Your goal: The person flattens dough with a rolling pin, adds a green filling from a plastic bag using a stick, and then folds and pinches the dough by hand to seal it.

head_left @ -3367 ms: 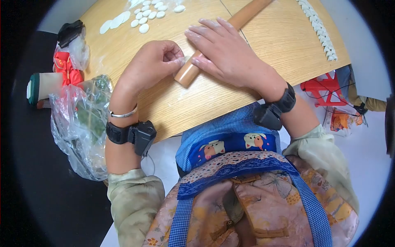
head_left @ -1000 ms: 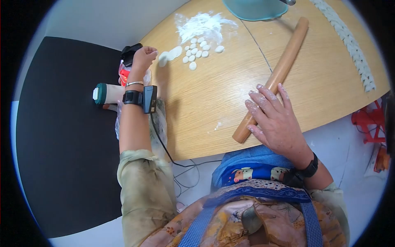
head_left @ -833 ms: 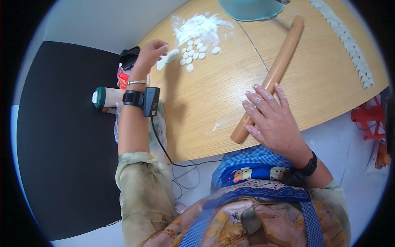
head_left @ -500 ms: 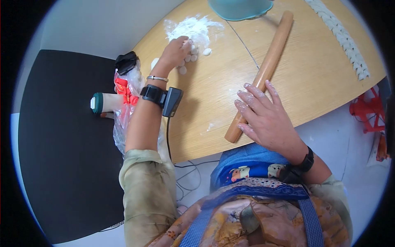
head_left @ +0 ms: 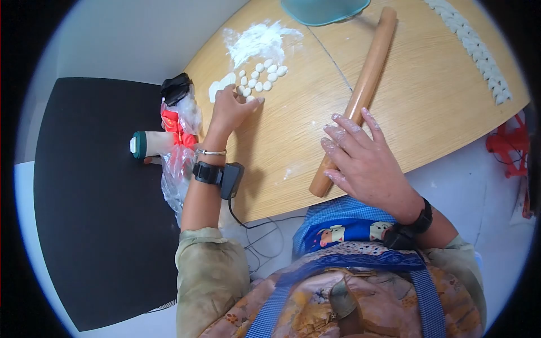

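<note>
While our left hand (head_left: 228,110) reaches out over the left part of the wooden table (head_left: 428,107), its fingertips curl down onto the nearest of the small dough pieces (head_left: 261,76), and we judge it is pinching one piece at the near edge of that cluster, though the piece itself is hidden under the fingers and we cannot tell for sure that it is gripped. The pieces lie just near of the flour patch (head_left: 256,39) and just right of two flattened wrappers (head_left: 220,87). Our right hand (head_left: 363,160) rests with floury fingers spread and pressed flat on the near end of the rolling pin (head_left: 358,98), which lies slantwise from the near edge of the table toward the teal bowl (head_left: 324,8) at the far side. To do this step well, we take a single piece only, lift it lightly so that it keeps its round shape, and bring it to the bare wood just left of the pin's near end, where there is room to roll. We keep the right palm steady so the pin does not roll off the near edge, and we keep well apart from the row of folded dumplings (head_left: 476,53) at the far right.
</note>
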### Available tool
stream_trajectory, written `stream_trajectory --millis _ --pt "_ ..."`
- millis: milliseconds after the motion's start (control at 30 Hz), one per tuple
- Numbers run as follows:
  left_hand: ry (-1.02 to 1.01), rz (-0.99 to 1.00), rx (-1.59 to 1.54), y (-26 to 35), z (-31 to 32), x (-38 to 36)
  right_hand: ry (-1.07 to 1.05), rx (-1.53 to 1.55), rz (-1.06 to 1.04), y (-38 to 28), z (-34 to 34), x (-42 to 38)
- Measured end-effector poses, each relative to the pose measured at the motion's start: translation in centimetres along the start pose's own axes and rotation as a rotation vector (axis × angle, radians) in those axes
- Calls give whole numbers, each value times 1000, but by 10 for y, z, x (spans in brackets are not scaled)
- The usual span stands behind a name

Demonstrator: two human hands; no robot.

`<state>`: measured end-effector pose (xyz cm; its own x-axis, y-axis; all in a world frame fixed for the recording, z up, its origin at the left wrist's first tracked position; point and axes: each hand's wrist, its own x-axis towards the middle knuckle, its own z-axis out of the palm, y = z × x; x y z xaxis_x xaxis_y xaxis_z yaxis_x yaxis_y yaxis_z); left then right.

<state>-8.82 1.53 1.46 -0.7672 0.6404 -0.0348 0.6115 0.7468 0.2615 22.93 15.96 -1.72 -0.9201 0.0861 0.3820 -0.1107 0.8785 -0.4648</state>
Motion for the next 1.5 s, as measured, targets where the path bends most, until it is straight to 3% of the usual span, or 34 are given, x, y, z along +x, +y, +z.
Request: stream_trajectory --millis 133,267,367,433,500,567,667,800,1000,1100,1233,1333,1367,1433,1500 --pt "3 106 -49 -1 8 0 -5 9 -4 0 -1 0" --pt "-34 86 -204 22 13 10 26 -50 -19 0 -1 0" --pt "38 156 -251 20 22 31 32 -47 -23 0 0 0" --pt "195 55 -484 11 17 47 35 -43 -19 1 -1 -1" --pt "255 79 -427 -6 10 60 32 -39 -19 1 0 -1" --pt "225 223 53 -23 6 67 19 -14 -16 0 -1 -1" --pt "118 209 16 -12 1 57 7 6 -11 0 -1 0" --pt "179 229 -14 -18 7 54 29 -39 -17 0 -1 0" --pt "101 155 -64 -14 4 14 41 -28 -18 0 0 0" --pt "-38 132 -187 -6 7 -16 28 -35 -21 -1 -1 0" --pt "-257 109 -548 22 7 -52 18 -52 -21 -1 -1 2" --pt "-649 93 -1021 51 7 -76 2 -65 -19 -2 -1 2" --pt "-650 92 -1041 52 10 -78 8 -54 -14 -2 0 3" --pt "-557 330 -706 54 24 -81 -25 -59 0 -2 1 1" --pt "-507 321 -752 52 30 -80 -5 -42 -29 -2 3 2"
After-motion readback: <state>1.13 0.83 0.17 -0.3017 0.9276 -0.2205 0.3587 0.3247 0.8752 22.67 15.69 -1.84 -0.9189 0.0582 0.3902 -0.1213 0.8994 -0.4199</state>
